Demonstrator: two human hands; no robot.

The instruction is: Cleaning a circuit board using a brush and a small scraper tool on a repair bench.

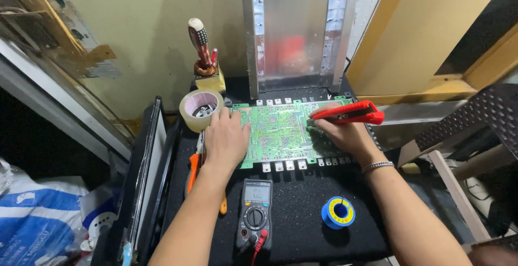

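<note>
Here a green circuit board (pixel 280 131) is laid flat on the black mat (pixel 302 217), just in front of an upright metal panel (pixel 297 34). The left hand (pixel 225 139) is pressed open, palm down, on the board's left edge. A red tool (pixel 350 113) is clasped in the right hand (pixel 345 134), its tip set against the board's right part. A tape roll (pixel 200 109) is seen at the far left, a multimeter (pixel 255 212) near the middle, and a blue solder spool (pixel 338 212) to its right
</note>
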